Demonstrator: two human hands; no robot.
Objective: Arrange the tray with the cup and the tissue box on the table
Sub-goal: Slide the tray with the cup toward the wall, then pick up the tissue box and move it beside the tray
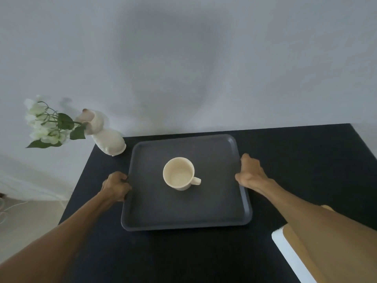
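A dark grey rectangular tray (155, 213) lies on the black table (295, 152), near its middle. An empty cream cup (179, 173) stands upright in the tray's centre, handle pointing right. My left hand (116, 186) grips the tray's left rim. My right hand (251, 173) grips the right rim. At the lower right, a white and tan box-like thing (293, 254), perhaps the tissue box, is partly hidden behind my right forearm.
A white vase (108, 137) with white flowers (47, 125) leaning left stands at the table's back left corner, close to the tray's corner. A grey wall rises behind the table. The floor with cables shows at the left.
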